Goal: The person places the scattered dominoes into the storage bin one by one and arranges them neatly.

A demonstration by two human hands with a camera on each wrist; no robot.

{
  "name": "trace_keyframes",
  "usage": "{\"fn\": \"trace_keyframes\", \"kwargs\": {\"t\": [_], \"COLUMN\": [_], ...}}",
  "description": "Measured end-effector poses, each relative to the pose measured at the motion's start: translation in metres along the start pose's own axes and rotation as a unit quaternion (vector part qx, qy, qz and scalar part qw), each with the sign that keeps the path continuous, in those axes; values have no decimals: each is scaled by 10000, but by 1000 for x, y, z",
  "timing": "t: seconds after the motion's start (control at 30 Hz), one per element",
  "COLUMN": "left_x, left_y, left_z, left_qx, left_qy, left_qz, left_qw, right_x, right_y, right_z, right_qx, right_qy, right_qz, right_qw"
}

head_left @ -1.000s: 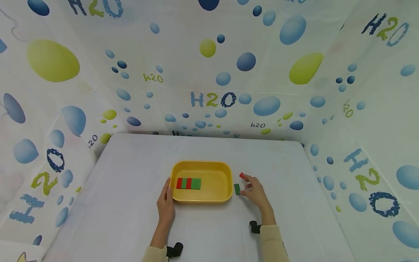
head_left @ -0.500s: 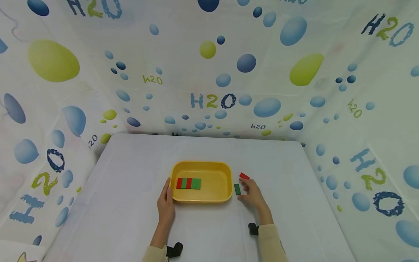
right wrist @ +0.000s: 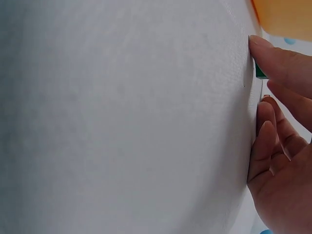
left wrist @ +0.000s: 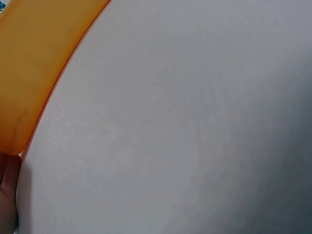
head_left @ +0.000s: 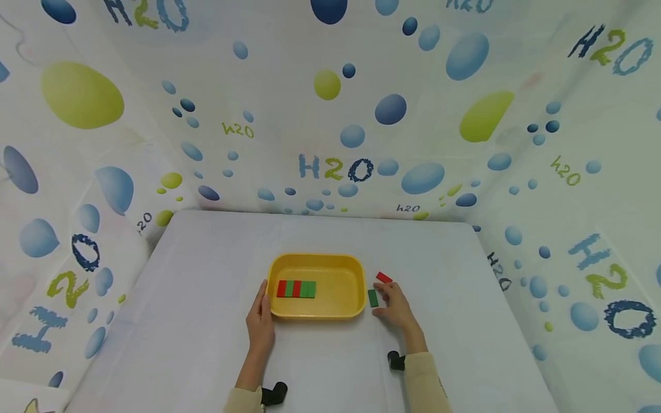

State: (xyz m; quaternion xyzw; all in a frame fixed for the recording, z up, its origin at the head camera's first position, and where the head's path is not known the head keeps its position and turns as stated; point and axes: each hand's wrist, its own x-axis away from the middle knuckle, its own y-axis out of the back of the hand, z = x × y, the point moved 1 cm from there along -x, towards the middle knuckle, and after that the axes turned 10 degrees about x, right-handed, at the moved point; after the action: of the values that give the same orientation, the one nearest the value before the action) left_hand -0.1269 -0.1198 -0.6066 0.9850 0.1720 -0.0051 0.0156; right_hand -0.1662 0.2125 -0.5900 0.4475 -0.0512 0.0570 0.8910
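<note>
A yellow tray stands mid-table in the head view. Inside it several red and green tiles lie side by side in a row at the left. My left hand rests against the tray's left side, fingers straight along the wall; the left wrist view catches only part of that hand at the tray's corner. Right of the tray lies a loose green tile. My right hand is at it, thumb near its front end and a fingertip near its far end. A red tile lies just beyond those fingers.
A white cloth covers the table, and printed curtains enclose it at the back and sides. Black wrist cameras sit on both wrists, at the cuffs of light sleeves.
My right hand has let go of the red tile, which now lies flat. That hand has moved slightly left and toward me, to the green tile. The left hand keeps its place.
</note>
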Motion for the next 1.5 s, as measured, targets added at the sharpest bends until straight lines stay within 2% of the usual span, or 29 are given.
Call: {"fn": "trace_keyframes", "kwargs": {"t": [0.5,0.6,1.0,1.5], "left_x": [-1,3,21,19], "left_y": [0,-1,-5,0], "left_z": [0,1,2,7], "left_qx": [-91,-73,-120,-35], "left_qy": [-43,-63,-11,-32], "left_qz": [-41,-66,-196,-132], "left_qw": [9999,9999,9997,9999], "right_x": [-2,1,12,15], "right_y": [-3,-2,0,-1], "right_z": [-3,-4,-9,-8], "right_qx": [198,170,-6,-601], "right_qy": [161,181,-18,-406], "right_qz": [-187,-215,-205,-427], "right_qw": [9995,9995,9998,9965]}}
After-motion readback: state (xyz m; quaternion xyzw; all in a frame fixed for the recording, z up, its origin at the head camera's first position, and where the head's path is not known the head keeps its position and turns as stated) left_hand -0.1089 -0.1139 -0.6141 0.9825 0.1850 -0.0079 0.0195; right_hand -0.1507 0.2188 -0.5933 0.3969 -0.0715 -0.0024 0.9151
